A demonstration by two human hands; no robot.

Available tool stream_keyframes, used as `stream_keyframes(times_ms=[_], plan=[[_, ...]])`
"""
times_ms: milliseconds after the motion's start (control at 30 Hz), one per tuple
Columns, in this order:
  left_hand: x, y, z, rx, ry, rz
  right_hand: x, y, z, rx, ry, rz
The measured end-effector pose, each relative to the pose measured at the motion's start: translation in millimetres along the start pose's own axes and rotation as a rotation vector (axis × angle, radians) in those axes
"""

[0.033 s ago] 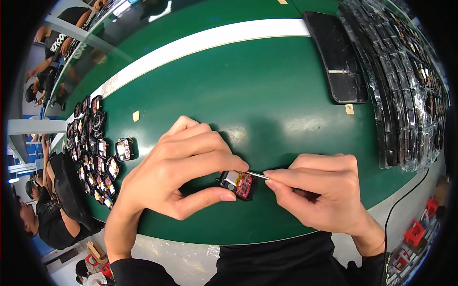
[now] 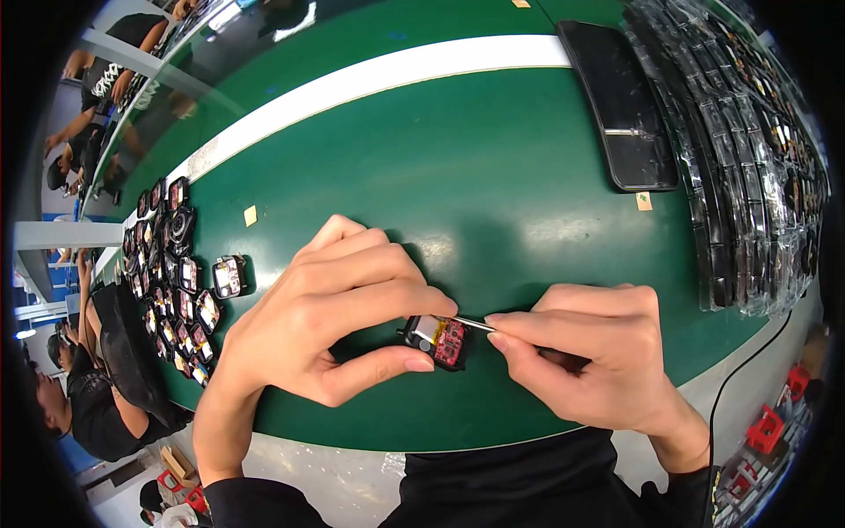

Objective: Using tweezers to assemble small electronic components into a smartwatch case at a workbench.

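Note:
Between the thumb and forefinger of my left hand (image 2: 339,304) is a small black-cased electronic device (image 2: 451,343). Its inside faces up, with a red circuit board, a silvery battery, yellow tape and a round silver part. My right hand (image 2: 598,352) is closed in a pinch around a thin pointed metal tool (image 2: 476,324). The tool's tip reaches the device's upper edge, beside my left fingertip. That fingertip partly hides the contact, so what the tip touches cannot be made out.
Many similar opened devices (image 2: 183,273) crowd the left, with a single device (image 2: 230,276) nearer my left hand. At right are a black tray (image 2: 620,114) and stacked clear plastic trays (image 2: 748,176). A white strip (image 2: 396,66) crosses the green table (image 2: 352,158). Other people sit at left.

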State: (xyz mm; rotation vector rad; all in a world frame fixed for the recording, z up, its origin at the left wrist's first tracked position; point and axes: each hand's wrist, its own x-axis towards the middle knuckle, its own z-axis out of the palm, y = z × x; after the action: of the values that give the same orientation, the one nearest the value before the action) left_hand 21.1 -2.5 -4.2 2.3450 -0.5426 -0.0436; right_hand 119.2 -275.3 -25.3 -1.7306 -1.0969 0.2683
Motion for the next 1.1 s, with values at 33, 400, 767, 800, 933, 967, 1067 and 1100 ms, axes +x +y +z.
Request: stream_keyframes(times_ms=[33, 400, 767, 800, 933, 967, 1067, 1100], plan=[[0.0, 0.0, -0.2, 0.001, -0.001, 0.002, 0.2, -1.0, -0.4, 0.000, 0.002, 0.000], [-2.3, -1.6, 0.3, -0.052, -0.002, -0.041, -0.4, -0.4, -3.2, 0.023, -0.013, 0.017], [-2.6, -2.7, 2.0, -0.062, 0.018, -0.032, 1.6, -2.5, -3.6, -0.015, -0.019, 0.027], [-2.9, -2.6, 2.2, -0.053, 0.018, -0.030, 1.5, -2.4, -3.3, -0.018, -0.016, 0.028], [-3.2, -2.2, 1.8, -0.040, 0.016, -0.033, 2.0, -3.9, -2.2, -0.016, -0.014, 0.032], [-2.8, -2.0, 1.8, -0.040, 0.017, -0.031, 1.9, -3.9, -2.7, -0.020, -0.019, 0.031], [-2.3, -1.9, 0.6, -0.032, 0.012, -0.026, 2.2, -3.4, -2.7, -0.021, -0.022, 0.026], [-2.2, -2.0, 0.5, -0.025, 0.008, -0.023, 2.2, -3.1, -2.7, -0.017, -0.020, 0.022]])
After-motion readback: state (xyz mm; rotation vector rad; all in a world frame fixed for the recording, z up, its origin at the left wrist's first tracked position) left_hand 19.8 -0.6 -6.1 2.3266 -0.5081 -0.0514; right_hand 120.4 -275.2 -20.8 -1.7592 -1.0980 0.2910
